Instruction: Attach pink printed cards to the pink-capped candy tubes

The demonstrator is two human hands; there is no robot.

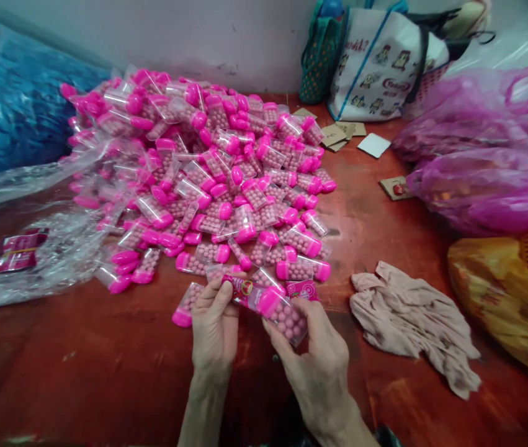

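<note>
My left hand (217,326) pinches one end of a pink printed label sleeve (244,293) between thumb and fingers. In my right hand (317,347) is a small clear candy container (288,320) full of round pink candies, its pink cap (270,300) pointing left toward the sleeve. The cap end meets the sleeve; whether it sits inside or behind it I cannot tell. Just beyond my right fingers lies a pink patterned packet (301,290). A large heap of similar candy containers (208,167) spreads out in front of both hands.
A blue-filled clear bag (17,93) and plastic film with a banded bundle of labels (19,251) lie on the left. To the right are a crumpled cloth (407,316), pink plastic bags (487,155) and a yellow bag (501,298). Cardboard pieces (335,136) and a white tote (380,68) sit behind.
</note>
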